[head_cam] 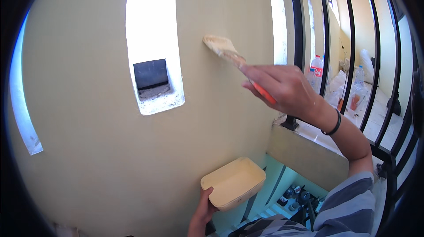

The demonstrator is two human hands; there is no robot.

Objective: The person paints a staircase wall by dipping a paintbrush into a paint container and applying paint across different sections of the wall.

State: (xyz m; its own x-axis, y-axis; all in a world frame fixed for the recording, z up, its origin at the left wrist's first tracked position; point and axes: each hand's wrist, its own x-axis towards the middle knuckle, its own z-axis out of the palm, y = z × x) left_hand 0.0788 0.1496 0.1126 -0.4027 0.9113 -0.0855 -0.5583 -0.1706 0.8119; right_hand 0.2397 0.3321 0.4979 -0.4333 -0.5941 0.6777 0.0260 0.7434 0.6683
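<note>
My right hand [281, 86] grips a paintbrush with an orange handle [265, 93]. Its wide bristles [220, 45], coated in cream paint, meet or nearly meet the pale yellow wall [225, 111]; contact cannot be told for certain. Lower down, my left hand [205, 205] holds a rectangular plastic tub [237, 184] by its near left corner, thumb over the rim. Cream paint coats the tub's inside. Just left of the brush, a tall narrow opening [152, 22] in the wall glows with bright light.
Black metal railing bars [324, 38] rise at the right, on a ledge [304, 154]. Behind them, plastic bottles [317, 66] and bags stand on a tiled floor. Far below lie stairs [271, 212] and several cluttered items [298, 197]. Another narrow opening [25, 104] is at far left.
</note>
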